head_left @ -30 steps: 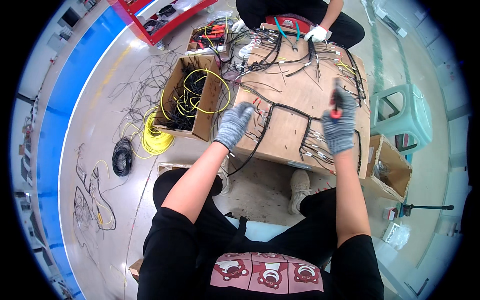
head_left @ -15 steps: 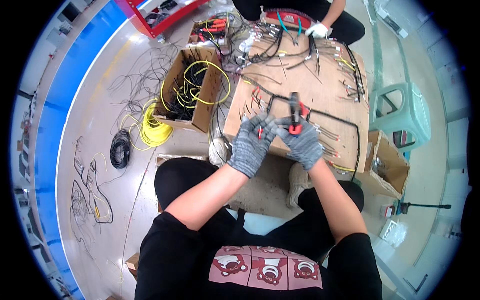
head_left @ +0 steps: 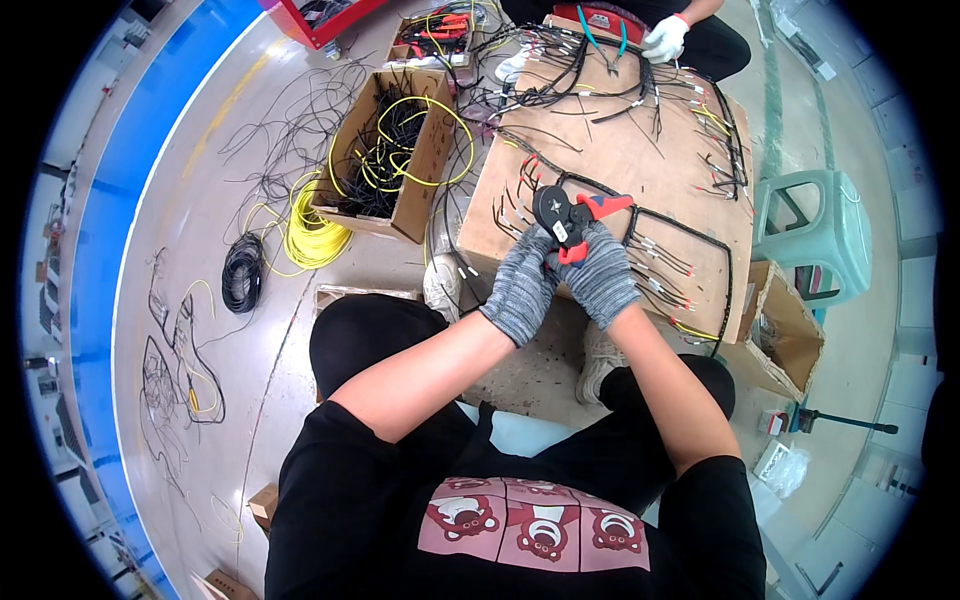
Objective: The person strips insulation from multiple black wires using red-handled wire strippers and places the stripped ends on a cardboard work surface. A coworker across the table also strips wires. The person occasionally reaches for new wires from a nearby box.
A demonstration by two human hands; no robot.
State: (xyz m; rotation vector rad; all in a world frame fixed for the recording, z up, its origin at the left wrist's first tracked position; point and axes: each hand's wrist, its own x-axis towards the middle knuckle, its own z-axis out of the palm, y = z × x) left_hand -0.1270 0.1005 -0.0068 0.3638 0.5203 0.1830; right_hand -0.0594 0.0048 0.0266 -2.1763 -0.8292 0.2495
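Gloved in grey knit, my right hand (head_left: 605, 275) grips a crimping tool (head_left: 560, 212) with a round black head and red handles. The tool is over the near edge of a wooden board (head_left: 600, 160). My left hand (head_left: 520, 282), gloved the same way, is closed right beside the tool's head; whatever its fingers pinch is hidden. Black wire harness branches (head_left: 680, 228) lie on the board around the tool, with many short wire ends, some tipped red or white.
A cardboard box (head_left: 408, 210) of black and yellow wire stands left of the board, near a yellow wire coil (head_left: 312, 240) and a black coil (head_left: 242, 272). At right are a green stool (head_left: 850, 235) and an open carton (head_left: 775, 350). Across the board, another person's white-gloved hand (head_left: 665, 40) is near teal-handled pliers (head_left: 613, 60).
The crimping tool has turned so its round head faces up and left, its handles spread. My left hand has closed in against it. The other person's hand has shifted slightly.
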